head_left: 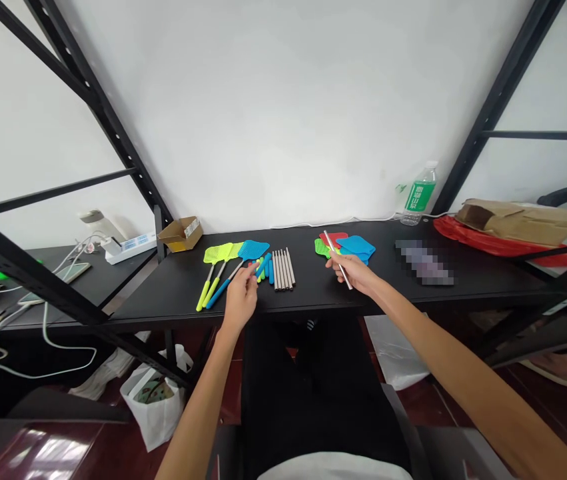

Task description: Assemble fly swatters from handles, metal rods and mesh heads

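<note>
My right hand (354,272) is closed on a thin metal rod (338,251) that slants up and left over a pile of loose swatter heads (356,247), blue, red and green. My left hand (241,295) reaches toward a small heap of blue and green plastic handles (264,265); its fingers pinch near them, and what they hold, if anything, is too small to tell. A row of several metal rods (283,269) lies between the two hands. Three assembled fly swatters (223,267), two yellow-green and one blue, lie to the left.
All lies on a black table (313,293) against a white wall. A small cardboard box (181,233) sits at back left, a green-labelled water bottle (418,193) at back right. A brown paper bag on red plastic (518,223) is far right. Black shelf struts frame both sides.
</note>
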The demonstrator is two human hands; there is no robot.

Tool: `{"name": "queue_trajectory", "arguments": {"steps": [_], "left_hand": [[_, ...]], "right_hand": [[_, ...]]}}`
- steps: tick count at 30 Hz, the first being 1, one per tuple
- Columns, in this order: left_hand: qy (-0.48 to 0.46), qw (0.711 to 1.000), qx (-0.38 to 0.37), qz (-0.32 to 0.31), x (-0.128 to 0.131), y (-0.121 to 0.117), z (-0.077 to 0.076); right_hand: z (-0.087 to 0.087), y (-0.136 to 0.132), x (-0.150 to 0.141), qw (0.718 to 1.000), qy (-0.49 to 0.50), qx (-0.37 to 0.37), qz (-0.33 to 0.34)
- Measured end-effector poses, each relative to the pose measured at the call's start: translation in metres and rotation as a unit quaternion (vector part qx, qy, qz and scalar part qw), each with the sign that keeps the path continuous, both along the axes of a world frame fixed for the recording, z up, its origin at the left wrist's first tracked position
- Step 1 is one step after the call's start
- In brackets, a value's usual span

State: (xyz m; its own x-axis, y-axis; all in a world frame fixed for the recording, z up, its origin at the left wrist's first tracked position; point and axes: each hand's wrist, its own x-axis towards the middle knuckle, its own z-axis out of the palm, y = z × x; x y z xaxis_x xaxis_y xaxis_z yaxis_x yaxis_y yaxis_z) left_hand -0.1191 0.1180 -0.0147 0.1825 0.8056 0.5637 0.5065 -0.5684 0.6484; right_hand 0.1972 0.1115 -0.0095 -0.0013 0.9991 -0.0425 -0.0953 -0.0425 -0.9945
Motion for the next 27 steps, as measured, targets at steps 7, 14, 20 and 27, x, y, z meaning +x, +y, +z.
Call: {"name": "queue_trajectory", "arguments": {"steps": [7,14,20,27], "left_hand": [[-0.026,0.972,-0.141,-0.185,0.026,-0.011,-0.003],[-0.01,0.975,-0.142,-0.171,0.024,-0.013,-0.004],[0.013,0.975,-0.118,-0.19,0.025,-0.013,-0.006],[0.027,0.98,-0.117,-0.156,0.029,-0.014,-0.005]], "right_hand": [[-0.014,-0.014,0.007,0.995,0.065,0.075,-0.02],[-0.018,-0.031,0.004,0.989,0.097,0.114,-0.022],[-0.019,-0.043,0.002,0.989,0.094,0.114,-0.033],[-0.015,-0.043,0.003,0.986,0.108,0.12,-0.029]]}}
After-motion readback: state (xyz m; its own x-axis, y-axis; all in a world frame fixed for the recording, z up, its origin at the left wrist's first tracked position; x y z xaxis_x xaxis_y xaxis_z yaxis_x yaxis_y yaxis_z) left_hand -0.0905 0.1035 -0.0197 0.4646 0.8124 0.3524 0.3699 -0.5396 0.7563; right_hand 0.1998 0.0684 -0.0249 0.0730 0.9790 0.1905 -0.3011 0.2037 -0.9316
